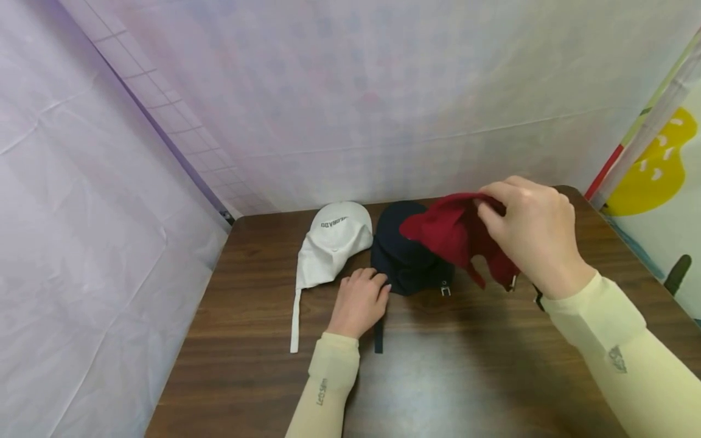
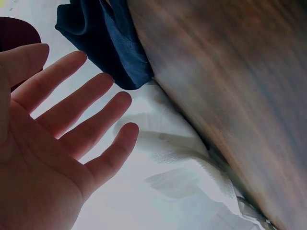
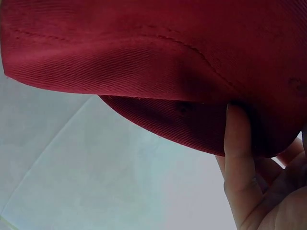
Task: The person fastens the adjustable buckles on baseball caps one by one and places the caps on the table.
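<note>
A red baseball cap (image 1: pixel 446 228) hangs from my right hand (image 1: pixel 533 228), which pinches it by the edge, thumb on one side and fingers on the other. In the right wrist view the red fabric (image 3: pixel 120 57) fills the upper part, with fingers (image 3: pixel 238 143) at its lower edge. Partly covered by the red cap in the head view, a navy cap (image 1: pixel 400 261) lies on the table, its strap toward me. To its left lies a white cap (image 1: pixel 336 243) with dark lettering. My left hand (image 1: pixel 358 304) is beside the navy cap's near left edge, fingers spread and loosely bent, holding nothing.
The brown wooden table (image 1: pixel 252 340) carries the caps near its far edge. Pale fabric (image 1: pixel 339 109) hangs behind it and on the left. On the right is a white panel with a yellow print (image 1: pixel 654 167).
</note>
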A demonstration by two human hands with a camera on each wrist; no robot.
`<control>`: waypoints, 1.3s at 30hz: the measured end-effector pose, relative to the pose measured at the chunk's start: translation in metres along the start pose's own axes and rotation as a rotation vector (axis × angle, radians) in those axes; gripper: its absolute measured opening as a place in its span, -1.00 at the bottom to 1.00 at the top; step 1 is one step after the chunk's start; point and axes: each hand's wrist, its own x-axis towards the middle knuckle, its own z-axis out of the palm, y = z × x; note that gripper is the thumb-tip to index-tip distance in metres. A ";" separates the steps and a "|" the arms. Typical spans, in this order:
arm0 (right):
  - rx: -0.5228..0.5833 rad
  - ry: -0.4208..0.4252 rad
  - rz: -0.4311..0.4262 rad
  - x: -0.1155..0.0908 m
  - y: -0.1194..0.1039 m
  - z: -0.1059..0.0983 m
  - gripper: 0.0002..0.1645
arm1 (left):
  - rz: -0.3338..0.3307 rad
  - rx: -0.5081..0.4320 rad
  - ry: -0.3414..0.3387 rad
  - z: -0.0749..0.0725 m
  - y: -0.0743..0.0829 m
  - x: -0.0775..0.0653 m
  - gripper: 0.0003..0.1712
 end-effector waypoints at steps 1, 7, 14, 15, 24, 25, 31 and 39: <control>0.003 -0.002 -0.003 0.000 -0.002 -0.001 -0.87 | -0.001 -0.002 -0.001 0.000 0.000 0.000 -0.69; 0.026 -0.020 -0.032 -0.003 -0.015 -0.004 -0.85 | -0.002 0.000 0.007 0.000 -0.001 -0.001 -0.69; 0.057 -0.033 -0.061 -0.004 -0.030 -0.008 -0.84 | -0.001 -0.004 0.017 -0.001 -0.002 -0.001 -0.71; 0.062 -0.032 -0.065 -0.004 -0.032 -0.008 -0.84 | -0.002 -0.005 0.021 -0.001 -0.002 -0.001 -0.71; 0.107 -0.043 -0.103 -0.007 -0.048 -0.013 -0.84 | 0.015 -0.013 0.055 -0.004 -0.004 -0.001 -0.77; 0.111 -0.045 -0.108 -0.007 -0.050 -0.014 -0.83 | 0.017 -0.016 0.058 -0.005 -0.005 -0.001 -0.78; 0.134 -0.055 -0.134 -0.009 -0.058 -0.016 -0.82 | 0.026 -0.006 0.096 -0.005 -0.011 -0.002 -0.87; 0.142 -0.083 -0.169 -0.014 -0.066 -0.013 -0.83 | -0.050 -0.038 0.071 -0.014 -0.023 -0.006 -0.90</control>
